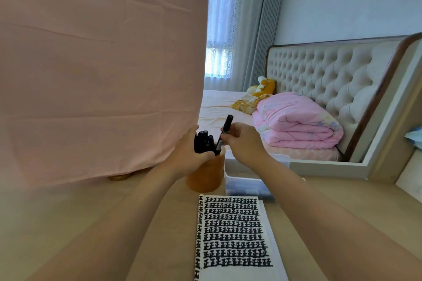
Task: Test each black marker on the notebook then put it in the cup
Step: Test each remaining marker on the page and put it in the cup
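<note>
An orange translucent cup [205,175] stands on the wooden table beyond the notebook. My left hand [187,155] wraps around its rim and upper left side. Several black markers [202,141] stand upright inside it. My right hand [242,141] grips another black marker [225,132], tilted, with its lower end at the cup's mouth. The open notebook [235,235] lies near me, its page filled with rows of black marks.
A clear plastic box [249,180] sits right of the cup, behind the notebook. A pink cloth [98,70] hangs at the left over something with a gold base [120,177]. A large mirror reflecting a bed [296,121] stands behind.
</note>
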Tool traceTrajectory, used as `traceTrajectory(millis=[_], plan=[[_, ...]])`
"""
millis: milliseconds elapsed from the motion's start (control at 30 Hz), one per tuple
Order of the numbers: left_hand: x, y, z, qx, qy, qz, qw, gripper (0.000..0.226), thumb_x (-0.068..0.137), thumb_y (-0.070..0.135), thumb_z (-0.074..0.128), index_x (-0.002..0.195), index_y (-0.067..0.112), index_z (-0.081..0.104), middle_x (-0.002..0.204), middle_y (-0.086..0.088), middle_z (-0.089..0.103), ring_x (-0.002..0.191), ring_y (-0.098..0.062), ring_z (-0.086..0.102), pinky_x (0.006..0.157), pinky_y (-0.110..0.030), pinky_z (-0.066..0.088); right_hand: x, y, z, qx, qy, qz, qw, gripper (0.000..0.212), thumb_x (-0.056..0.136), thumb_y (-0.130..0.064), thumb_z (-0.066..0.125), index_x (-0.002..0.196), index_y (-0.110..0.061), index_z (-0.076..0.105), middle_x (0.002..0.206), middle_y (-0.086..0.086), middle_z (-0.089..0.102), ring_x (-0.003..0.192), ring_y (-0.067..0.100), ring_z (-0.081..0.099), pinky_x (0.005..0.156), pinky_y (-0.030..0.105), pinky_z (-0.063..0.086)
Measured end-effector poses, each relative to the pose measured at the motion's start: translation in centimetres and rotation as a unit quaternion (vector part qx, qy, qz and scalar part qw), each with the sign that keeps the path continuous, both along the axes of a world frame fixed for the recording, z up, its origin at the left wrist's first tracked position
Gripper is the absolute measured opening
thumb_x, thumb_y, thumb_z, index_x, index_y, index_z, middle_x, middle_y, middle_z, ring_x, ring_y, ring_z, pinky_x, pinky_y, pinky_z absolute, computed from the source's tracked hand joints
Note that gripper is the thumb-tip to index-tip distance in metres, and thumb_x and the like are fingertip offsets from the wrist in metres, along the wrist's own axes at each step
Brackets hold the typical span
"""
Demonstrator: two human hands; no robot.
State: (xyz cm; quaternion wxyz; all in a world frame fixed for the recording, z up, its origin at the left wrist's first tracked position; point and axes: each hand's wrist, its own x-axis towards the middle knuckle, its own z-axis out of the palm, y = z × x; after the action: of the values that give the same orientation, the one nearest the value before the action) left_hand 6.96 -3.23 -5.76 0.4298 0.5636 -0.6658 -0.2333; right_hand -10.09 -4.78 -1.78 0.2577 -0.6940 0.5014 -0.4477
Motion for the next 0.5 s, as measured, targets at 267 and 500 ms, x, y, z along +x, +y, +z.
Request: traceTrajectory(millis=[267,500], plan=[[0.1,-1.4,0.2,-0.009,0.037,-0.038,0.999,0.071,0.085,0.025,0.069,0.146,0.031,0.035,0.133,0.005,0.050,0.122,-0.015,0.049,0.101,-0.027,0.040,0.5,-1.9,-0.9,0.042,0.270,-0.002,0.962,0.016,0.088,-0.035,0.060,0.095,-0.030,0.074,0.103,-0.001,0.063,0.103,0.024,0.055,0.094,0.043,0.047],[-0.7,-1.6,0.7,-0.131,-0.104,-0.046,0.985,0.048,0.094,0.039,0.056,0.141,0.041,0.045,0.145,0.010,0.041,0.134,-0.007,0.034,0.114,-0.031,0.028,-1.0,-2.2,-0.3,0.054,0.265,0.125,0.955,0.023,0.096,-0.025,0.054,0.101,-0.018,0.076,0.103,0.000,0.061,0.099,0.019,0.057,0.091,0.036,0.048]])
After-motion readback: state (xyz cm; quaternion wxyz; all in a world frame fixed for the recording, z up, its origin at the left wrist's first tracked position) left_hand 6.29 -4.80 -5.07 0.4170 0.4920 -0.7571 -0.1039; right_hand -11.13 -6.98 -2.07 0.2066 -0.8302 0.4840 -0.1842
